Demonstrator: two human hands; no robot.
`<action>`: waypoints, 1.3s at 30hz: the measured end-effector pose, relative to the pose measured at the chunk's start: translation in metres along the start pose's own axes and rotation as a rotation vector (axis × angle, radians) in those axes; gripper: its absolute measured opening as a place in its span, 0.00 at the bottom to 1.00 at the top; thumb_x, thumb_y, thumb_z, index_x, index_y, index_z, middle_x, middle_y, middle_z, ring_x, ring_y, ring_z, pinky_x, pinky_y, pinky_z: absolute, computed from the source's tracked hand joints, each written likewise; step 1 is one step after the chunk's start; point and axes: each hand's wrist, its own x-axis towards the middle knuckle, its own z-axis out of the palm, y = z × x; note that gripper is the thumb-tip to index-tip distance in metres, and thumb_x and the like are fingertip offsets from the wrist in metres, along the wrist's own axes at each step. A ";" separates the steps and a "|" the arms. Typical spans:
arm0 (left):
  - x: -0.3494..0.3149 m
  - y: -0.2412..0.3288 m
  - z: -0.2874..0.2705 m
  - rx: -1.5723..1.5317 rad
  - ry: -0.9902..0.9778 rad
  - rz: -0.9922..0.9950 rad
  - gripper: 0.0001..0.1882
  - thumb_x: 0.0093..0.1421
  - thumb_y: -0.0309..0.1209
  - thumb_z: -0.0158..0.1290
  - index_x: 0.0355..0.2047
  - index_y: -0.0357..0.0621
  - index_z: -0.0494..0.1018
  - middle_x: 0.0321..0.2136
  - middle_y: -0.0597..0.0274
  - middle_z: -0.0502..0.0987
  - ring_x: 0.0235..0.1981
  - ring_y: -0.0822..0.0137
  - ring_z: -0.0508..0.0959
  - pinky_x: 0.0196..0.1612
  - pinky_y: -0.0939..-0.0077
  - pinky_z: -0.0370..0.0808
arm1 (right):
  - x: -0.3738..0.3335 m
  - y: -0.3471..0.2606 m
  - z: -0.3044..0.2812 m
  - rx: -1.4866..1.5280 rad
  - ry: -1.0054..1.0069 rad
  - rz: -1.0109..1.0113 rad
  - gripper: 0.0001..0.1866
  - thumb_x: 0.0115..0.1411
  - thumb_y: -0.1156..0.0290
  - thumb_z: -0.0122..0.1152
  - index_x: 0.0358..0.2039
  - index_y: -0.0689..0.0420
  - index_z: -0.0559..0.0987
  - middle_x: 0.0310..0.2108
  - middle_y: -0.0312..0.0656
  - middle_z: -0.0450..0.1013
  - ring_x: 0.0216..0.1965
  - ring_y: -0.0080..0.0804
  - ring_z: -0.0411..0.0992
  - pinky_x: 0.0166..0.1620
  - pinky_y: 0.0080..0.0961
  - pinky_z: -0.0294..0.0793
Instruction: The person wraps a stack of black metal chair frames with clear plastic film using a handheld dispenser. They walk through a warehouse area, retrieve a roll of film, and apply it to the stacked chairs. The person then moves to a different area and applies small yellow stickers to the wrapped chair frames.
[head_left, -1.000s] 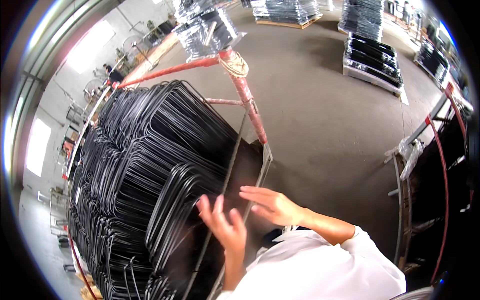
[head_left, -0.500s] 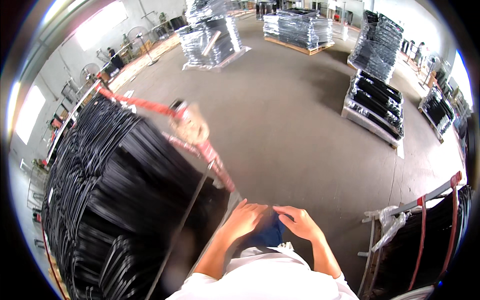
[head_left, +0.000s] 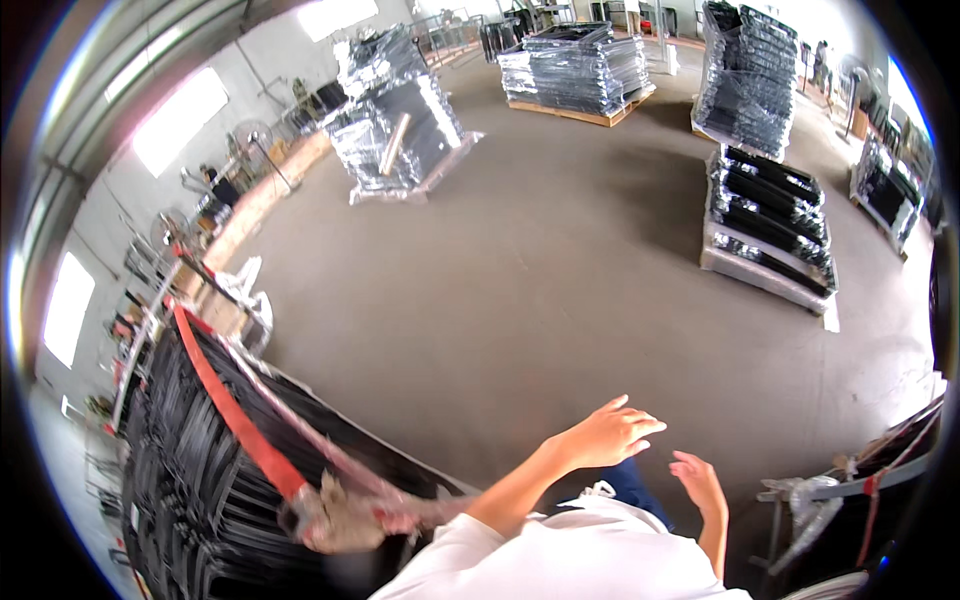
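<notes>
My left hand (head_left: 606, 434) is held out in front of my body over the grey floor, fingers stretched and holding nothing. A little to its right and lower, my right hand (head_left: 698, 482) has its fingers apart and is free of any object. The two hands do not touch. Close to my left forearm stands a rack packed with black metal frames (head_left: 220, 470). A red-wrapped bar (head_left: 235, 405) runs along its top to a corner bound with pale, torn wrapping (head_left: 345, 515).
Film-wrapped stacks on pallets (head_left: 400, 130), (head_left: 575, 70), (head_left: 750, 80) stand at the back. A low pallet of black bundles (head_left: 770, 225) sits to the right. Another rack (head_left: 830, 490) with clear plastic film borders the near right. Fans and benches line the left wall.
My body has moved forward and turned, so the left rack's bound corner now lies lower and nearer. My left hand has reached forward and right; my hands are farther apart.
</notes>
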 end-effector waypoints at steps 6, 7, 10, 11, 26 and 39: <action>0.052 -0.279 -0.015 -0.487 0.292 -0.374 0.16 0.60 0.31 0.44 0.47 0.39 0.67 0.46 0.56 0.72 0.48 0.64 0.71 0.50 0.73 0.67 | 0.193 -0.066 -0.006 -0.323 0.054 -0.123 0.15 0.54 0.69 0.51 0.42 0.61 0.74 0.35 0.50 0.74 0.38 0.41 0.74 0.41 0.29 0.71; 0.031 -0.345 0.009 -0.426 0.432 -0.492 0.16 0.60 0.29 0.44 0.48 0.38 0.67 0.46 0.54 0.72 0.48 0.64 0.71 0.50 0.73 0.67 | 0.234 -0.084 -0.007 -0.343 0.032 -0.164 0.15 0.54 0.69 0.51 0.42 0.60 0.74 0.35 0.50 0.74 0.38 0.43 0.74 0.41 0.30 0.71; -0.091 -0.474 0.107 -0.326 0.563 -1.245 0.14 0.57 0.28 0.44 0.43 0.43 0.72 0.42 0.57 0.74 0.43 0.64 0.73 0.45 0.73 0.70 | 0.357 -0.141 -0.001 -0.380 -0.045 -0.276 0.14 0.55 0.70 0.51 0.41 0.59 0.74 0.34 0.50 0.74 0.36 0.43 0.73 0.40 0.29 0.71; -0.113 -0.478 0.124 -0.509 0.602 -1.404 0.13 0.57 0.29 0.44 0.42 0.43 0.72 0.40 0.57 0.74 0.41 0.64 0.73 0.43 0.72 0.70 | 0.393 -0.168 0.002 -0.393 -0.049 -0.304 0.14 0.55 0.70 0.50 0.41 0.60 0.74 0.34 0.50 0.74 0.36 0.41 0.73 0.40 0.28 0.71; -0.104 -0.540 0.040 -1.476 1.382 -2.079 0.05 0.54 0.27 0.45 0.27 0.43 0.70 0.22 0.62 0.71 0.22 0.66 0.70 0.24 0.71 0.66 | 0.819 -0.372 0.195 -0.222 -0.586 -0.412 0.14 0.59 0.71 0.49 0.45 0.58 0.73 0.38 0.43 0.74 0.39 0.28 0.72 0.43 0.23 0.70; 0.058 -1.066 -0.468 -0.834 1.069 -0.879 0.12 0.59 0.30 0.46 0.42 0.41 0.70 0.36 0.63 0.76 0.37 0.71 0.74 0.39 0.79 0.70 | 1.111 -0.520 0.267 0.038 -0.416 -0.219 0.13 0.60 0.73 0.47 0.42 0.64 0.74 0.36 0.43 0.74 0.40 0.29 0.72 0.46 0.22 0.68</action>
